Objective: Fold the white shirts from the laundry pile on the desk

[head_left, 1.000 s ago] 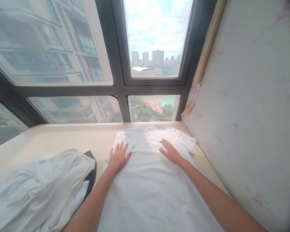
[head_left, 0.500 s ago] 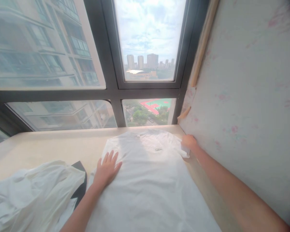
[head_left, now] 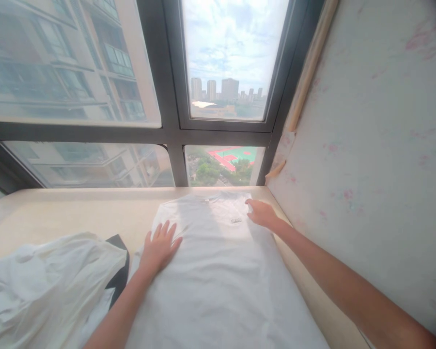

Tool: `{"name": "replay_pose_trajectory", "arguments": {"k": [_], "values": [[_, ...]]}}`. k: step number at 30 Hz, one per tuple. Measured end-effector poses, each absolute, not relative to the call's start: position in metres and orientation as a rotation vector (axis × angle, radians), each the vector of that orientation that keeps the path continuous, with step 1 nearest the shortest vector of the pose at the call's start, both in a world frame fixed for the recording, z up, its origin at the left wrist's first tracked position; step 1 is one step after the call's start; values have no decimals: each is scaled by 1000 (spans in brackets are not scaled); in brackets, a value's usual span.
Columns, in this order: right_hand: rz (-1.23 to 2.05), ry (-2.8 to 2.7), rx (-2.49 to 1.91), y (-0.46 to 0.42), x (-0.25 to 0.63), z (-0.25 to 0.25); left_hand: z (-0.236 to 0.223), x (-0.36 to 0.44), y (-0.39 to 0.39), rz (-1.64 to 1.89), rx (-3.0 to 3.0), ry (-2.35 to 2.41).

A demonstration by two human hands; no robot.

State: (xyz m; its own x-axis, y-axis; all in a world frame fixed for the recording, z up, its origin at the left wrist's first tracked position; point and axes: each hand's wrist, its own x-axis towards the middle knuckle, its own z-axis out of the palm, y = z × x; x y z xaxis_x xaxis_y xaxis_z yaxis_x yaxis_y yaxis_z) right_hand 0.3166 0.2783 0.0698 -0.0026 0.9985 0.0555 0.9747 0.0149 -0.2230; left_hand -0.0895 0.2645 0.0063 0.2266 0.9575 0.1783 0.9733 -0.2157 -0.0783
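Observation:
A white T-shirt lies spread on the pale window sill, its collar toward the window and a small dark print on the chest. My left hand rests flat on the shirt's left side, fingers spread. At the shirt's upper right, my right hand is closed on the sleeve cloth, which is drawn in over the shoulder area. Most of the gripped fabric is hidden by the fingers.
To the left lies a crumpled heap of white clothes with a dark cloth under its edge. The sill ends at a dark window frame. A flowered wall rises close on the right.
My right hand has moved left from beside the wall, bringing the right sleeve inward over the shirt. The left hand stays flat in the same place on the cloth.

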Motion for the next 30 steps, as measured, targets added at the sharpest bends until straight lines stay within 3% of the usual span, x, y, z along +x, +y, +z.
{"name": "replay_pose_trajectory", "arguments": {"k": [13, 20, 30], "values": [[72, -2135, -1983, 216, 309, -12, 8, -89, 261, -162, -2325, -1852], [-65, -2198, -2072, 222, 323, -22, 2, -73, 258, -196, -2332, -1852], [379, -1850, -1928, 232, 350, -14, 12, -52, 292, -178, -2450, -1803]]}}
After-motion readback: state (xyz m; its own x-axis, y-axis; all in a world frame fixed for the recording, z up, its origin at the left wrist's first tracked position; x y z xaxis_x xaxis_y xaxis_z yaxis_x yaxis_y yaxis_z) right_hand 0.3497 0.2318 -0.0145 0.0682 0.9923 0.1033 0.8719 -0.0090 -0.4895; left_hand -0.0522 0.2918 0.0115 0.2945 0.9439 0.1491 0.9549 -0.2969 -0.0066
